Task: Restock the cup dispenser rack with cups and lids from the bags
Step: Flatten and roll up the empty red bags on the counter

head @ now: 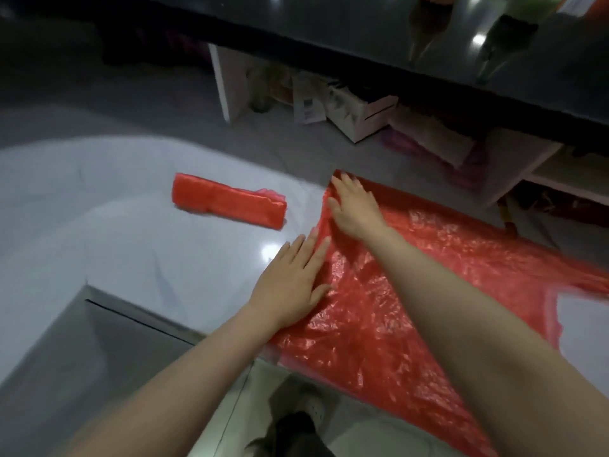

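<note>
A large red plastic bag [428,275] lies spread flat on the white floor, wrinkled and empty-looking. My left hand [293,282] presses on its left edge with straight fingers. Farther up, my right hand [354,207] lies flat on the bag's far left corner, fingers stretched out. To the left, apart from both hands, sits a second red bag folded into a long narrow packet [229,201]. No cups, lids or dispenser rack show in this view.
A dark counter [379,37] overhangs at the top, with bottles [504,34] on it. Under it are white shelves [362,120] holding boxes and papers. A grey step or panel [66,351] lies at lower left. My shoe [309,410] is at the bottom.
</note>
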Demonstrator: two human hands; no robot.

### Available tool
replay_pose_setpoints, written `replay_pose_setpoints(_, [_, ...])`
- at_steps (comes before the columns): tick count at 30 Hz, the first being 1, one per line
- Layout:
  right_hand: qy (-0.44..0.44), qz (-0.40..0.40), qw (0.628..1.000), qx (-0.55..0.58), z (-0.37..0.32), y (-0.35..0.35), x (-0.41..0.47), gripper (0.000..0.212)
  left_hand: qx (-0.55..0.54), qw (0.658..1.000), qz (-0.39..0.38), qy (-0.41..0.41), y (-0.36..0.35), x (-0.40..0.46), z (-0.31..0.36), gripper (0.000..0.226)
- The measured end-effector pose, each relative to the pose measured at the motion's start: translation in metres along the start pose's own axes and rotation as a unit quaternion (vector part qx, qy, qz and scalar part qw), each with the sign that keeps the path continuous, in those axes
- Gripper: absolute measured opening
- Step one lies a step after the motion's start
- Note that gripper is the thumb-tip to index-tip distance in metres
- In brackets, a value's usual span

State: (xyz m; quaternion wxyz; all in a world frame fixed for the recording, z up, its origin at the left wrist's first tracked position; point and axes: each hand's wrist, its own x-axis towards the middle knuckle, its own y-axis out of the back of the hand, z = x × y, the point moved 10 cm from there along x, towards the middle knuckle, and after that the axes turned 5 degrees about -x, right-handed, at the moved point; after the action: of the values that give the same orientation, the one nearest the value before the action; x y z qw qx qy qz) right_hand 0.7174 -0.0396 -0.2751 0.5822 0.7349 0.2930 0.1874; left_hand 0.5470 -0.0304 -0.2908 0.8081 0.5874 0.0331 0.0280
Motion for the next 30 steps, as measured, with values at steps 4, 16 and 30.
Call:
replay_pose_setpoints(4, [-0.004,-0.016,0.999,-0.035,0.006,-0.019,0.017,0.054,-0.058,0.998,0.006,0.028,-0.005,-0.023,-0.006,0.078])
replay_pose_setpoints(16, [0.002,0.005,0.996,-0.089,0.015,-0.030,0.039,0.065,0.018,0.999,-0.044,-0.019,-0.021,-0.025,-0.002,0.072])
replay_pose_setpoints(30, [-0.073,-0.013,0.993,-0.090,0.040,-0.029,0.024,0.079,0.056,0.985,-0.084,-0.142,-0.023,-0.037,0.021,0.068])
